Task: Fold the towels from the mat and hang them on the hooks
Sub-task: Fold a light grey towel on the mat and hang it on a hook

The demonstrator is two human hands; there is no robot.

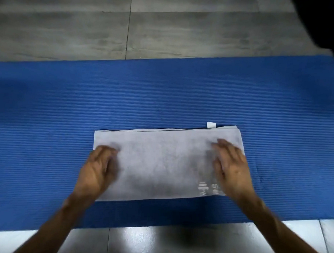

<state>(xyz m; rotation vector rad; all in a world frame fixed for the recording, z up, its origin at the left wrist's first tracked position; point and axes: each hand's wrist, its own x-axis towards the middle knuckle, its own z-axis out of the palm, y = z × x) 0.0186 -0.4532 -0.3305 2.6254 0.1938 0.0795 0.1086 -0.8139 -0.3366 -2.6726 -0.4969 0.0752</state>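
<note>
A pale grey towel [163, 162] lies folded into a wide rectangle on the blue ribbed mat [48, 111]. A white tag [211, 125] sticks out at its far edge, and pale lettering shows near its front right corner. My left hand [98, 170] rests flat on the towel's left end with its fingers stretched out. On the right end lies my right hand [231, 165], also flat with fingers spread. Both hands are slightly blurred. No hooks are in view.
The mat runs across the whole width of the view on a grey tiled floor [83, 30]. Glossy tiles [166, 241] lie in front of the mat. A dark shape [321, 17] fills the top right corner.
</note>
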